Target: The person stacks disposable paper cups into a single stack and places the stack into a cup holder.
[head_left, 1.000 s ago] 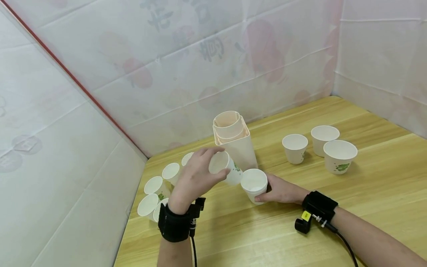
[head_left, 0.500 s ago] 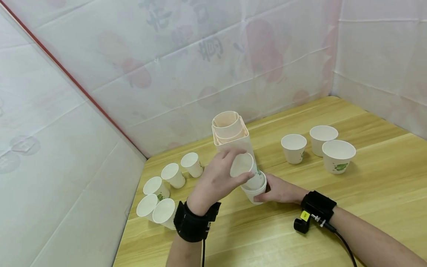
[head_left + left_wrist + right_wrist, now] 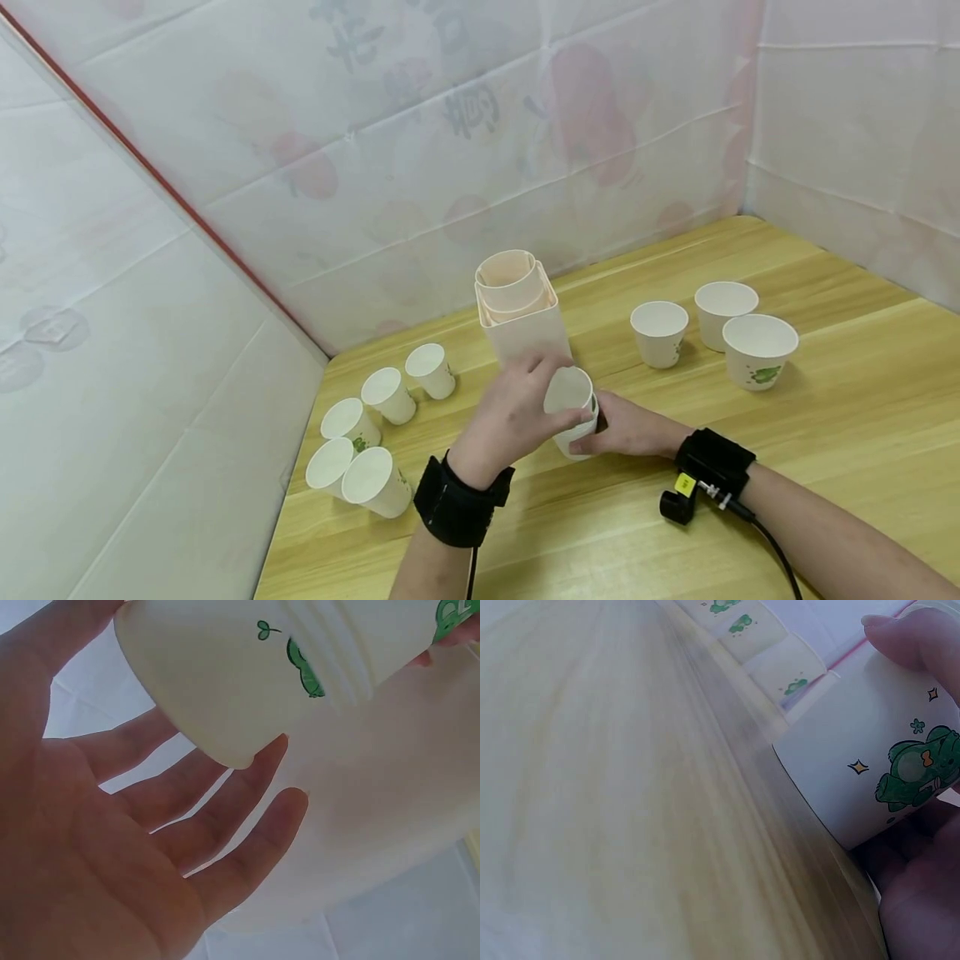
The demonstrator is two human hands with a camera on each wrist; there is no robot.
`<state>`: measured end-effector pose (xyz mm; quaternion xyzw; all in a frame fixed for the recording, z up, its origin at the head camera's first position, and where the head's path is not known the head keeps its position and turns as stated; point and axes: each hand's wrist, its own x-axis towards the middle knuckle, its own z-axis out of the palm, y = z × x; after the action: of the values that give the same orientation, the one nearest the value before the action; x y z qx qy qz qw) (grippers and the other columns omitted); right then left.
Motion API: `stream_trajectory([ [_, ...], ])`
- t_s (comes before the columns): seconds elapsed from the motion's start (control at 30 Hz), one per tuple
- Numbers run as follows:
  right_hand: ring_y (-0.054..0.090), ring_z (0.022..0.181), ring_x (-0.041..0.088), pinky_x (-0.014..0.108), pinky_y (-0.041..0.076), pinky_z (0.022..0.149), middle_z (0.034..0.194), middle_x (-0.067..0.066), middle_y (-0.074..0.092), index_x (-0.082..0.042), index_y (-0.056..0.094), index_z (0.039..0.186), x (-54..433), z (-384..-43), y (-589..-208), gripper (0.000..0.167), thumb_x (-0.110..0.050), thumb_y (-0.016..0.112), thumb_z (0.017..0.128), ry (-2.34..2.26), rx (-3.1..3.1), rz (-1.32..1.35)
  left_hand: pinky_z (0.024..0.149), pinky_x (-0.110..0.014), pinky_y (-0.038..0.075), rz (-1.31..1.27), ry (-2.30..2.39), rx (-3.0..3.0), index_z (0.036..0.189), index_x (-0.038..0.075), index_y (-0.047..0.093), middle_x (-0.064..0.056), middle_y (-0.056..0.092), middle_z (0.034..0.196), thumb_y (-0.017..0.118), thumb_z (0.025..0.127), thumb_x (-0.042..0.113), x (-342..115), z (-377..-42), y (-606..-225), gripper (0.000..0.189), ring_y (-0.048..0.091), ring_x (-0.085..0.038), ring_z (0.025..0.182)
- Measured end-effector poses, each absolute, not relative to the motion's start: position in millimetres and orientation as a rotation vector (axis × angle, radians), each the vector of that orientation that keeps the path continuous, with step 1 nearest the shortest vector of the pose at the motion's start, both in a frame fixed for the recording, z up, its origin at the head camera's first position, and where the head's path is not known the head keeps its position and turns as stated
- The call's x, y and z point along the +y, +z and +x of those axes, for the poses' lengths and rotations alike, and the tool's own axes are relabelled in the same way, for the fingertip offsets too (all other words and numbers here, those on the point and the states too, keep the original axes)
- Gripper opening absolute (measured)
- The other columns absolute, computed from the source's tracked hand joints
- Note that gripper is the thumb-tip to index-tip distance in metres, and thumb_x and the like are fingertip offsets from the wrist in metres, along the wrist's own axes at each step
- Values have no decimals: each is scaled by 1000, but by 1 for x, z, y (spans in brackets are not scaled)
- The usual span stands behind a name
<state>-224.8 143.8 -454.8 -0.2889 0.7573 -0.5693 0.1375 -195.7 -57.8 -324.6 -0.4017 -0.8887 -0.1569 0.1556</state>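
My left hand (image 3: 513, 408) holds a white paper cup (image 3: 567, 390) at its rim, thumb on the near side and fingers on the far side. Most of this cup's lower part sits inside a short stack of paper cups (image 3: 574, 442), which my right hand (image 3: 637, 427) grips from the right. In the left wrist view, the upper cup (image 3: 202, 675) stands out of the stacked rims, a green print on its wall. The right wrist view shows the stack's bottom cup (image 3: 855, 750), printed with a green bear, between thumb and fingers, its base at the wooden tabletop (image 3: 615, 787).
A square pale bin (image 3: 525, 335) holding round tubs (image 3: 510, 287) stands right behind the hands. Several upright paper cups (image 3: 378, 483) line the left side. Three wider ones, including a front cup (image 3: 757, 354), stand at the right. White sheeting (image 3: 420, 192) walls the table.
My left hand has moved right and down, bringing its tilted cup over the stack and lowering it inside. My right hand has kept its grip on the stack in place.
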Motion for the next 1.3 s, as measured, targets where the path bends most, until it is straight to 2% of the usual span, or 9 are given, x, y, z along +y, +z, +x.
stream_trajectory([
  [0.17,57,112,23,27,50,92,129,9,55,-11,44,137,143,-224,-453,60,-24,76,88,-1650,2165,-815,90,-30,54,-1173,-436,-2575,120,14,63,0,63,119,84,77,42,-57,-196,-330,55,60,-16,109],
  [0.37,60,107,21,28,52,89,123,10,58,-9,43,135,142,-225,-453,55,-22,73,90,-1638,2157,-831,91,-30,54,-1223,-401,-2608,124,13,62,-1,68,117,84,78,36,-57,-195,-334,56,64,-16,107],
  [0.73,62,105,20,27,52,89,122,12,59,-6,44,135,141,-227,-453,56,-21,73,90,-1640,2162,-885,81,-26,57,-1138,-352,-2630,128,14,61,0,67,122,81,80,38,-55,-189,-338,58,66,-14,107],
  [1.07,60,107,19,28,52,90,123,9,58,-10,41,138,143,-225,-454,60,-21,73,89,-1648,2176,-857,87,-30,56,-1185,-234,-2541,130,8,57,-6,63,125,77,85,42,-54,-186,-342,60,63,-18,110],
  [1.3,60,111,21,27,51,92,127,13,56,-6,41,138,143,-226,-456,63,-21,76,87,-1653,2186,-842,96,-35,52,-1088,-376,-2601,131,6,55,-8,60,126,68,90,43,-70,-189,-334,57,59,-23,117],
])
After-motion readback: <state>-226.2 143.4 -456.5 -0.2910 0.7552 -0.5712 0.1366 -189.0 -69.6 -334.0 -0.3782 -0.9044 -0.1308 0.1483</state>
